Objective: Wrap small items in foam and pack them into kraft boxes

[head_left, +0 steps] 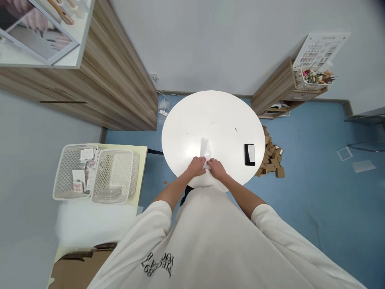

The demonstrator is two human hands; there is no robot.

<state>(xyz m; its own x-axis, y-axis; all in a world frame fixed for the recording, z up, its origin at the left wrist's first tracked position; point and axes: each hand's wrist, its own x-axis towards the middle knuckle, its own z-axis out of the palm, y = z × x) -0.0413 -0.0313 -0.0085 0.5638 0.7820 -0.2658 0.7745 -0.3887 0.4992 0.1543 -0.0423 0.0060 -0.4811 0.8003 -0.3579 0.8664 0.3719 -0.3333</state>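
While the left hand (197,165) pinches one side of the translucent white sheet (205,148), the right hand (216,168) grips its other side, at the near edge of the round white worktop (213,116).

Pale grey walls (207,48) here, meeting a blue floor (315,160); a round white desk (216,112) stands in the middle, glare on its top; wood-grain cabinet (120,76) to the left, smaller wooden cabinet (275,86) at right.
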